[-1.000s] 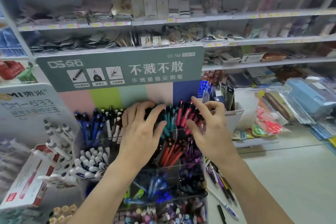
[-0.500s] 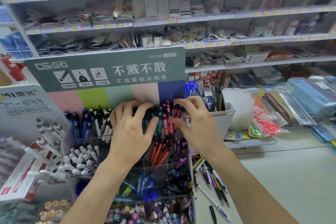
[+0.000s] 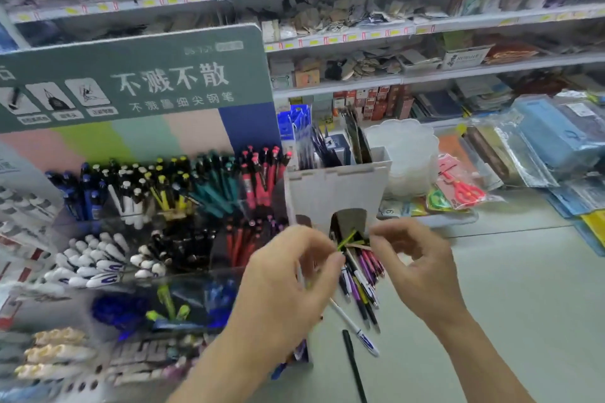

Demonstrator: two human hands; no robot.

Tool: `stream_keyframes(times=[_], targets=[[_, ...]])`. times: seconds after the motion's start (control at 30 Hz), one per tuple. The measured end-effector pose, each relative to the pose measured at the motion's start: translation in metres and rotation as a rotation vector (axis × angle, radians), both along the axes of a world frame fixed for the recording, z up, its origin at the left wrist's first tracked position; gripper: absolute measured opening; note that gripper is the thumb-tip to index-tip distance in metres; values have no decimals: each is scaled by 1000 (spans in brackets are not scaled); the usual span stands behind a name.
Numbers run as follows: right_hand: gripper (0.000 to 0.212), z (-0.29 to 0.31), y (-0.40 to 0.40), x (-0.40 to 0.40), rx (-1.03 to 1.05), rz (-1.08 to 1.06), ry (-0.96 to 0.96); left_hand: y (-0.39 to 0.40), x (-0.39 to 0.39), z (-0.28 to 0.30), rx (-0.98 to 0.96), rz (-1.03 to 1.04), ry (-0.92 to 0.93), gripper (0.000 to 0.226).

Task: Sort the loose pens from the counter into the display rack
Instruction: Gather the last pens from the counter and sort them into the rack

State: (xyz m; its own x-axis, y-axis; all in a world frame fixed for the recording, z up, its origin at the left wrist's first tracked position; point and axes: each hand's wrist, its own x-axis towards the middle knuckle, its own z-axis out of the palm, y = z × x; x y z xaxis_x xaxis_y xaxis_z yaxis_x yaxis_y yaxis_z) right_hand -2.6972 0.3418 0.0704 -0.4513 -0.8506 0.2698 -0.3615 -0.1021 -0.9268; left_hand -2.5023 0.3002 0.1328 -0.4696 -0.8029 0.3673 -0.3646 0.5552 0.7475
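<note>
The tiered clear display rack (image 3: 183,275) stands at the left, its compartments holding blue, white, yellow, teal (image 3: 212,186) and red pens (image 3: 258,183). Just right of it a pile of loose pens (image 3: 360,278) lies on the pale counter (image 3: 491,288), with a white pen (image 3: 355,327) and a black pen (image 3: 353,366) nearer me. My left hand (image 3: 288,278) hovers at the pile's left edge, thumb and forefinger at the end of a yellow-green pen (image 3: 347,240). My right hand (image 3: 415,265) hangs over the pile's right edge with curled fingers; blur hides what it touches.
A white cardboard holder (image 3: 337,193) with packaged pens stands right behind the pile. Behind it are stacked translucent cups (image 3: 406,154), a packet of red scissors (image 3: 461,190) and blue pencil cases (image 3: 550,141). Stocked shelves fill the back wall.
Both hands have left the rack's top row of red and teal pens and dropped right and towards me to the loose pile. The view has swung right.
</note>
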Motion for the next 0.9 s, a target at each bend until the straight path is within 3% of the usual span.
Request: stream_keyframes(times=[0.07,0.13,0.23,0.37,0.47,0.6,0.73,0.9], targets=[[21,-44,16,-28,255,-8,-63,21,-25,-30,206,-98,-75,7],[15,-94,28,-54,458,5,5,33,-47,-72,412,-138,-192,6],[23,-154,40,-72,649,53,138,42,-66,-139,583,-114,-519,17],[54,-181,22,-74,733,85,140,37,-68,-201,672,6,-841,38],[71,-191,-2,-72,722,87,132,34,-68,-229,716,94,-969,48],[75,-199,-30,-68,661,45,170,32,-72,-246,770,170,-943,36],[81,-207,-50,-66,606,14,299,31,-73,-247,794,203,-848,40],[80,-213,-61,-57,657,-3,516,28,-78,-243,822,371,-552,13]])
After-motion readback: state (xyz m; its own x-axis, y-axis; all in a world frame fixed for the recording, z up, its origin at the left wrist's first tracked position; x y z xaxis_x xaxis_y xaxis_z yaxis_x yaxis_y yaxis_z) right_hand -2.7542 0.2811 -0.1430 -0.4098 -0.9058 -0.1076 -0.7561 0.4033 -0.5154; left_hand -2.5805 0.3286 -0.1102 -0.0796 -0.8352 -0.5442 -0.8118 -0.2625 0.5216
